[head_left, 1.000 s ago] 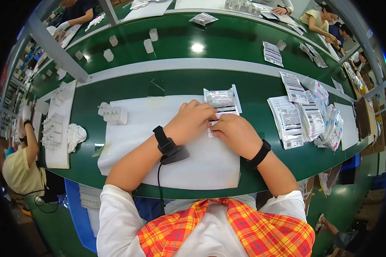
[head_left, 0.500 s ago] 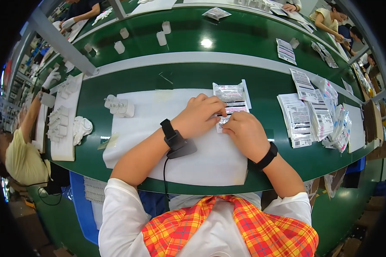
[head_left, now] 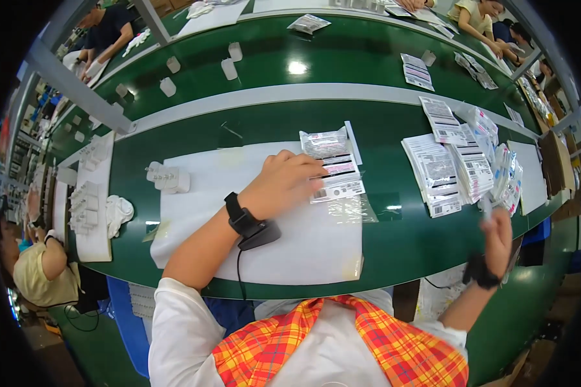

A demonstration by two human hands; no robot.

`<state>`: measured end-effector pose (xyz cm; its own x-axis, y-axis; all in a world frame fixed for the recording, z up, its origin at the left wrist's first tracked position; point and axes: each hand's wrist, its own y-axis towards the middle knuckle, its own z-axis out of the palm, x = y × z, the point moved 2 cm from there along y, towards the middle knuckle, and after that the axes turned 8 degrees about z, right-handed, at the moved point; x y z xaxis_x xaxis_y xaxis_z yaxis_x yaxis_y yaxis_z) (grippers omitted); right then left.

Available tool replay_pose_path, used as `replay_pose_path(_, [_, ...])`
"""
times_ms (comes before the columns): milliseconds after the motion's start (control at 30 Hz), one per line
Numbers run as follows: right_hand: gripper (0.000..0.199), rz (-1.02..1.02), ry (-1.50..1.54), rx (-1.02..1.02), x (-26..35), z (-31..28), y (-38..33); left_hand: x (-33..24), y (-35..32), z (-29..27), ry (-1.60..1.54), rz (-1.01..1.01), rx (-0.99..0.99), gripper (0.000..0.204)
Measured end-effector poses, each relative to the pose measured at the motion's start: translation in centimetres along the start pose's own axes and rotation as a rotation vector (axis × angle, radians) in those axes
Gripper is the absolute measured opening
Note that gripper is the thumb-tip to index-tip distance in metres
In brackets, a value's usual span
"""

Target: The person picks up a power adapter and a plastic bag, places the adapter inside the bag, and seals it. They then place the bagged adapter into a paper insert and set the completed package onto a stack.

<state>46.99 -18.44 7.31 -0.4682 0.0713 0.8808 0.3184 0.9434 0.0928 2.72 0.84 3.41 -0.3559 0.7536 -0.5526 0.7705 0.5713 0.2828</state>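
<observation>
Your right hand (head_left: 497, 235) has left the packet pile (head_left: 334, 169) and swung out right, pinching a small clear bag (head_left: 487, 208). Your left hand (head_left: 281, 184) stays flat, fingers spread, on that pile.

bright overhead light; glare on green table (head_left: 297, 68); fisheye-bent edges; right hand (head_left: 500, 238) blurred

Clear labelled packets (head_left: 337, 174) lie flat, overlapping (one slightly fanned), on the white mat (head_left: 239, 238).

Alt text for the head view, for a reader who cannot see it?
A person's left hand rests on labelled packets on a white mat on a green bench, while the right hand reaches toward a packet pile at the right.
</observation>
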Motion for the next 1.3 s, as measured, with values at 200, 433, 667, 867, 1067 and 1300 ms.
replay_pose_path(200, [0.029, 0.555, -0.16, -0.516, -14.6, -16.2, -14.1, -0.7, 1.4, 0.1, 0.102, -0.052, 0.01, 0.037])
replay_pose_path(433, [0.03, -0.042, -0.501, -0.192, 8.5, 6.3, 1.2, -1.0, 1.1, 0.3, 0.335, 0.063, -0.087, 0.038])
replay_pose_path(667, [0.036, -0.048, -0.544, 0.593, 8.5, 24.1, 13.4, -0.8, 0.1, -0.2, 0.208, -0.089, -0.012, 0.041])
replay_pose_path(867, [0.027, 0.234, 0.274, 0.855, 5.0, 23.9, 21.1, -0.3, 0.2, -0.3, 0.158, -0.089, -0.08, 0.046])
replay_pose_path(1067, [0.038, 0.37, 0.55, 0.229, 8.8, 17.1, 20.7, 1.3, 0.1, 0.2, 0.158, -0.094, -0.141, 0.044])
replay_pose_path(1300, [0.032, 0.259, 0.003, 1.303, 9.4, 6.9, -1.1, 1.8, 0.4, 0.2, 0.278, -0.05, -0.112, 0.039])
